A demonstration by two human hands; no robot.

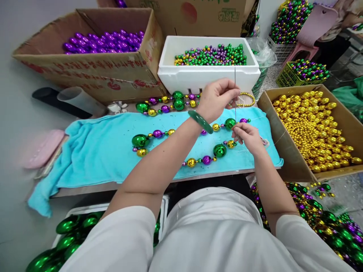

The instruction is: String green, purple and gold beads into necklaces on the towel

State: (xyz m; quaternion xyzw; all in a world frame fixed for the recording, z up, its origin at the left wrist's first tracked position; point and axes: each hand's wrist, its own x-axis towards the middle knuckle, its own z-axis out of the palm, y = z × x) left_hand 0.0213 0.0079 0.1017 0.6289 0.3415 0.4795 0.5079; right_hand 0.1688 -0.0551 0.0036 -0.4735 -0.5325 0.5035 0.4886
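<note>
My left hand (219, 97), with a green bangle at the wrist, is closed in a pinch on a long thin needle (235, 77) that stands upright. Below it, my right hand (248, 136) is also pinched, at the lower end of the needle; what lies between its fingertips is too small to make out. A string of beads in green, purple and gold (141, 141) lies in a loop on the turquoise towel (96, 151), passing under my left forearm. Its large green bead (230, 123) is beside my right fingertips. Just behind my left fingers lies a ring of small gold beads (249, 99).
Behind the towel stand a cardboard box (93, 73) of purple beads and a white foam box (208, 75) of mixed beads. Another finished-looking bead string (178, 104) lies before them. A carton (286, 151) of gold beads is at right. A person (336, 22) sits far right.
</note>
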